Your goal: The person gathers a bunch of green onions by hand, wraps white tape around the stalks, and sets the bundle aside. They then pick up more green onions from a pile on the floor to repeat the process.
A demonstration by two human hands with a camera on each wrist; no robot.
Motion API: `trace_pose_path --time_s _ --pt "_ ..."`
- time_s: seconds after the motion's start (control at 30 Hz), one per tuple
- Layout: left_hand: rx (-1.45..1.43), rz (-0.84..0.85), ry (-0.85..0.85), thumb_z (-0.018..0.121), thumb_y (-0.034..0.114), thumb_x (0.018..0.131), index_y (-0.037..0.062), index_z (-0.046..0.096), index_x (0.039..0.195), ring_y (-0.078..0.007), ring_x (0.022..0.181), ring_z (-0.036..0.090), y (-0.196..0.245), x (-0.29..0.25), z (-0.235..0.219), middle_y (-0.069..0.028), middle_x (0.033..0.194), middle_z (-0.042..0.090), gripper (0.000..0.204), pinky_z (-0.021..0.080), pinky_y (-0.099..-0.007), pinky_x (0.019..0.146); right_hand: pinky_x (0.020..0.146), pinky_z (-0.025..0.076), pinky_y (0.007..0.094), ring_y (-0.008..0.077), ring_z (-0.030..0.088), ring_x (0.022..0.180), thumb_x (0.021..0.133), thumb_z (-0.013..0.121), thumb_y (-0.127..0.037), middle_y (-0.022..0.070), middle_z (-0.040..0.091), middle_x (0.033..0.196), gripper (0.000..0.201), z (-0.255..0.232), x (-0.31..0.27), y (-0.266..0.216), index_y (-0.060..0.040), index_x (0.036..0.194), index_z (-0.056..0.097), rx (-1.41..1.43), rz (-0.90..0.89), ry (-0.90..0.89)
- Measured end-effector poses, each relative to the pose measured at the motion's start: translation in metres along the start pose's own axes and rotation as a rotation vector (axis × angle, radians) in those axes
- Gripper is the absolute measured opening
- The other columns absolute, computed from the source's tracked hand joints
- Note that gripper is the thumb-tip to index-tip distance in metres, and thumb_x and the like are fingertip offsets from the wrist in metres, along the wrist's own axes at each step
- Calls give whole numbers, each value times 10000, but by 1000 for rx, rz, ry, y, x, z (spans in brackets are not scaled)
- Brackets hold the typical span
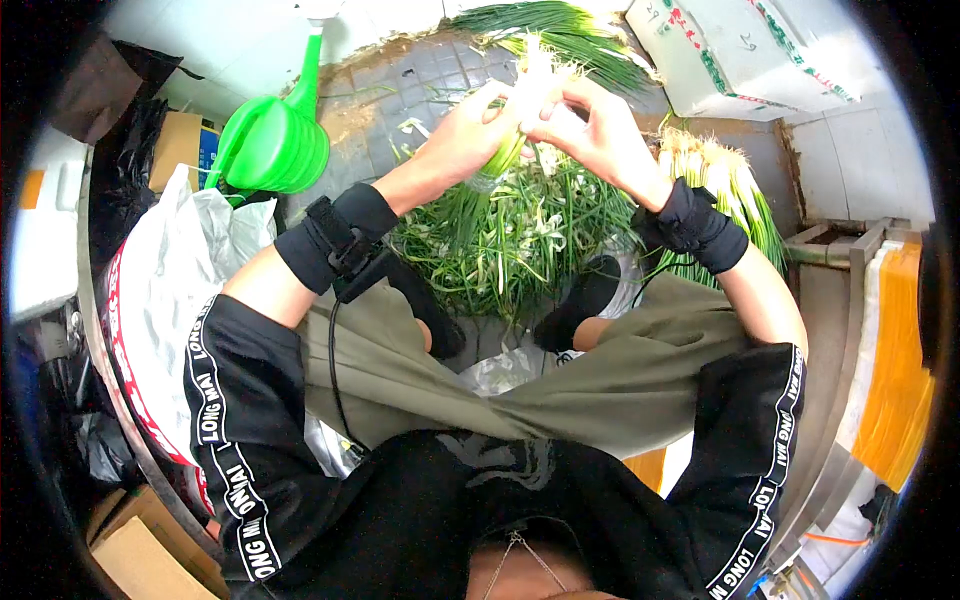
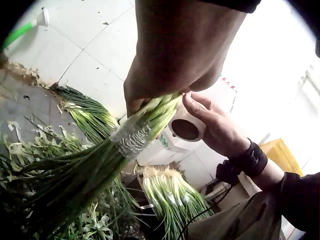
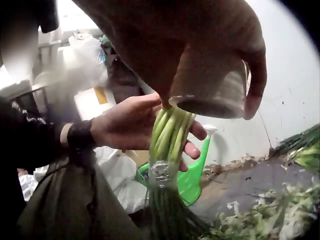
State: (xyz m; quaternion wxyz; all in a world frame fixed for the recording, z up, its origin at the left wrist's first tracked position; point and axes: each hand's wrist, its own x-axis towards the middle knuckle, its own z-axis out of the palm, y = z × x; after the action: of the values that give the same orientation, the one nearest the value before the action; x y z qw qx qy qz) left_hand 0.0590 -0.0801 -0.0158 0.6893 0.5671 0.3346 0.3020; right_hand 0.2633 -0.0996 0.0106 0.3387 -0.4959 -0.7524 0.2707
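Observation:
Raised in front of the body, my left hand (image 1: pixel 462 138) holds a bunch of spring onions (image 3: pixel 171 132) below its white root ends, its fingers behind the stalks. A band of clear tape (image 2: pixel 132 137) circles the stalks, with the long green leaves hanging down. My right hand (image 1: pixel 603 132) grips a wide roll of tape (image 3: pixel 212 82), its fingers curled around the outside. In the right wrist view the roll sits right at the stalks above the band, and the right thumb is mostly hidden behind it.
Loose green leaves and trimmings (image 1: pixel 520 240) lie heaped between the feet. More spring onions (image 1: pixel 725 180) lie at the right, others (image 1: pixel 560 35) by the wall. A green watering can (image 1: pixel 280 145) and white bag (image 1: pixel 190 250) stand left; a white box (image 1: pixel 740 55) stands back right.

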Motion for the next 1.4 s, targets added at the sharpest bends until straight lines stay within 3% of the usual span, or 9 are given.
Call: trace_pose_path --time_s 0.07,0.27,0.4,0.5,0.6,0.87,1.07,1.27,1.4 --pt "4 3 -8 481 253 1035 60 511 1238 -165 889 690 -2 1 -1 -90 1080 662 282 536 -267 778 775 514 342 219 663 844 810 759 -295 137 682 922 339 -5 3 -9 -15 982 677 -257 17 -34" --pt "201 39 -8 517 251 1022 45 505 1231 -136 873 669 -4 3 -2 -90 987 685 294 535 -265 769 756 517 323 187 674 792 820 728 -284 158 701 879 338 -3 -1 6 -12 1016 686 32 87 -14" --pt "344 107 44 525 265 1018 21 509 1207 -129 863 653 -11 7 -2 -94 972 684 309 537 -278 753 732 519 316 159 662 755 833 706 -265 139 706 845 307 -2 -4 7 -6 997 694 -87 173 -45" --pt "274 147 43 524 273 1018 9 514 1194 -137 866 656 -14 10 0 -105 973 682 318 538 -283 753 685 456 242 59 535 729 883 691 -194 -7 626 760 189 1 -5 11 -12 848 654 10 248 -63" --pt "242 102 30 523 277 1018 4 517 1196 -147 867 660 -8 8 1 -120 990 684 326 540 -286 757 697 506 302 122 624 719 850 700 -245 118 705 829 265 3 -7 18 -8 967 703 36 118 29" --pt "240 63 52 518 274 1021 5 520 1213 -157 873 673 -6 5 -3 -133 1018 689 331 540 -282 766 614 430 223 49 517 697 890 708 -249 -46 595 752 272 -5 -6 14 15 950 683 274 200 48" --pt "220 30 0 513 264 1024 7 516 1216 -152 870 671 0 2 -7 -126 1007 689 321 538 -288 780 681 478 248 70 566 719 864 710 -229 21 649 775 217 -24 3 16 -18 912 694 14 24 175" --pt "177 53 -22 508 260 1026 9 516 1216 -146 861 664 1 -2 -9 -122 997 689 316 536 -287 776 744 499 312 185 638 776 850 712 -243 87 672 840 212 -37 10 9 -42 917 704 -165 -148 282" --pt "184 47 -21 510 262 1025 6 515 1213 -145 858 663 7 -3 -7 -123 1002 688 318 533 -283 767 753 502 323 220 636 810 838 729 -288 97 632 876 266 -33 4 -11 -57 967 702 -279 -161 202"
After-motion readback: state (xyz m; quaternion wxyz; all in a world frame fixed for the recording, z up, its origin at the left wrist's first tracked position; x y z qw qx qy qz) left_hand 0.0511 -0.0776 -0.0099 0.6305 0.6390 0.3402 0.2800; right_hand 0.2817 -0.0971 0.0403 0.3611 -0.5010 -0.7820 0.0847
